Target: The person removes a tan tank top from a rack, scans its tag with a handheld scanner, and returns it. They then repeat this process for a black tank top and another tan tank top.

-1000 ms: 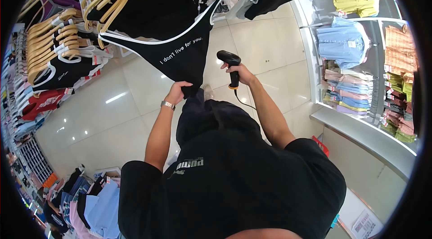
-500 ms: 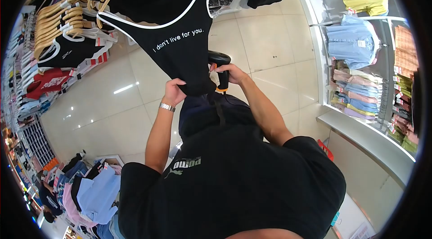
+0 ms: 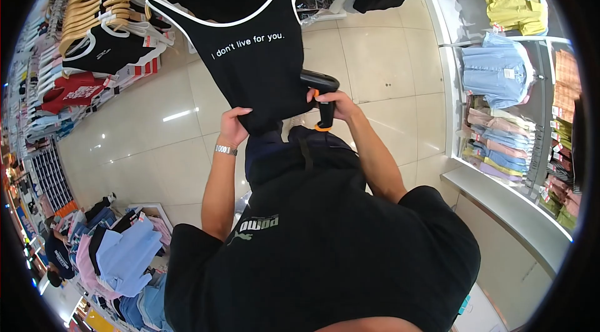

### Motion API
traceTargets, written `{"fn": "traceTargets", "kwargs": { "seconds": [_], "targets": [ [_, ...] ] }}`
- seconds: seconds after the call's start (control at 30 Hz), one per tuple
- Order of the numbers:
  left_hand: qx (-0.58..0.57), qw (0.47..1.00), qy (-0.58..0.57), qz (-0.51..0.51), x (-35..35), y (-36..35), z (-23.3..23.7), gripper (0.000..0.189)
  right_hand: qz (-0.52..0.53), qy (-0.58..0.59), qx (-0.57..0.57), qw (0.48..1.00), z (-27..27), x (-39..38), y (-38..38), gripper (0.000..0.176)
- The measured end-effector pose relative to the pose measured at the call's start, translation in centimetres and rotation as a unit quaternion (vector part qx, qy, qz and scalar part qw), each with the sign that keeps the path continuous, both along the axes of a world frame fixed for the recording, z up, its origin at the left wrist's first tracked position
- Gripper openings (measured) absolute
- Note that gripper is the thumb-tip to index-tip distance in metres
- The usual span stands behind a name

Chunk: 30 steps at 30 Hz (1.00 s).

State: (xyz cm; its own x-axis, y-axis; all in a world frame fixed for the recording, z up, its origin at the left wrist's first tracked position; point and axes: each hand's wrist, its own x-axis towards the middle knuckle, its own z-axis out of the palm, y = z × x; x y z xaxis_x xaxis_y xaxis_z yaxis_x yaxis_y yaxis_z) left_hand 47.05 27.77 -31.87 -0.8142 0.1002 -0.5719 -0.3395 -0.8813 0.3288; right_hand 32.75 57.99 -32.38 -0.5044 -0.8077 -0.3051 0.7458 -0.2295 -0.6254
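A black tank top (image 3: pixel 256 72) with white trim and the words "I don't live for you." is stretched out in front of me, its upper part among hangers. My left hand (image 3: pixel 235 127), with a metal-banded watch on the wrist, pinches the lower left corner of the hem. In my right hand (image 3: pixel 337 105) is a black and orange handheld barcode scanner (image 3: pixel 325 110), its head pointing up and left by the garment's right edge. The right thumb and fingertips also meet the cloth at the lower right corner.
Wooden hangers (image 3: pixel 103 10) carry black and red tops at the left. Yellow and light-blue shirts (image 3: pixel 497 66) hang on the right wall rack. A pile of folded clothes (image 3: pixel 128 257) lies at lower left, near another person (image 3: pixel 58 257). Tiled floor (image 3: pixel 156 144) lies between.
The tank top's hem is now spread wider and flatter. My right hand has moved right with the scanner, and my left hand slightly left.
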Motion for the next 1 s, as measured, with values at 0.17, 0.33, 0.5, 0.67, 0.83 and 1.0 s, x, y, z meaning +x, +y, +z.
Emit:
{"fn": "traceTargets", "kwargs": {
  "seconds": [0.17, 0.33, 0.5, 0.67, 0.83, 1.0],
  "targets": [
    [-0.204, 0.978, -0.012, -0.032, 0.6, -1.2, 2.1, 0.037, 0.039, 0.103, 0.106, 0.988, 4.5, -1.2, 1.7, 0.038],
    [-0.282, 0.954, -0.052, -0.091, 1.4, -2.4, 3.1, 0.045, 0.149, 0.174, 0.21, 0.951, 6.5, -2.3, 2.6, 0.039],
    [-0.374, 0.914, -0.101, -0.121, 1.6, -2.9, 2.9, 0.055, 0.186, 0.199, 0.232, 0.934, 6.7, -2.6, 3.0, 0.04],
    [-0.48, 0.847, -0.115, -0.199, 1.8, -3.1, 4.1, 0.061, 0.125, 0.183, 0.187, 0.957, 7.4, -2.1, 3.0, 0.047],
    [-0.478, 0.818, -0.04, -0.319, 4.0, -4.6, 4.8, 0.055, 0.058, 0.125, 0.123, 0.983, 7.6, -1.9, 3.1, 0.058],
    [-0.351, 0.904, 0.009, -0.243, 6.1, -5.6, 2.9, 0.045, 0.018, 0.104, 0.091, 0.99, 7.8, -2.1, 3.3, 0.065]
  ]
}}
